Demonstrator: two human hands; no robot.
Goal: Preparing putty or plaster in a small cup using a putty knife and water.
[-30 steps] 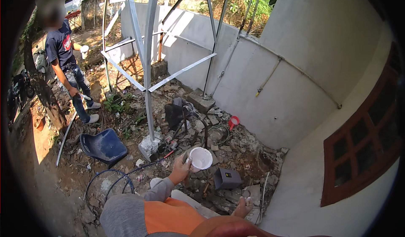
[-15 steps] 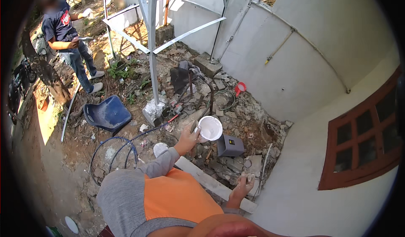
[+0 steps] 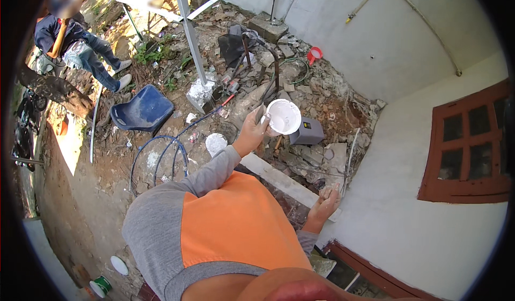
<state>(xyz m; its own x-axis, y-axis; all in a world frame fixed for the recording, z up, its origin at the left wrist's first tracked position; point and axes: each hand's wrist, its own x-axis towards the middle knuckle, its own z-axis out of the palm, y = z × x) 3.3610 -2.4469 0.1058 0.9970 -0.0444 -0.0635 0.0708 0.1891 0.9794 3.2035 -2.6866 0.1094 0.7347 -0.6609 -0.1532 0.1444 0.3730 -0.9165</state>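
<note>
My left hand (image 3: 251, 131) is closed on the rim of a small white tub (image 3: 284, 116), its inside coated with a white, paint-like layer. A flat greyish piece (image 3: 260, 113), perhaps a scraper blade, shows beside the fingers at the tub's edge. Lower right, close to the white wall, my right hand (image 3: 324, 204) is raised with its fingers curled in. Whatever lies inside those fingers, if anything, is hidden. A grey box (image 3: 308, 131) stands on the rubble just behind the tub.
Rubble (image 3: 322, 94) covers the ground ahead. A metal post (image 3: 194, 46) rises from a whitish block. Left are a blue plastic seat (image 3: 142, 110), a blue hose (image 3: 179, 151) and a person (image 3: 80, 43). A pale plank (image 3: 284, 180) lies ahead of me; a brown-framed window (image 3: 466, 145) is right.
My view has shifted, so the surroundings sit differently. The tub stays in my left hand, and my right hand stays curled near the wall. The other person has raised an arm toward the head.
</note>
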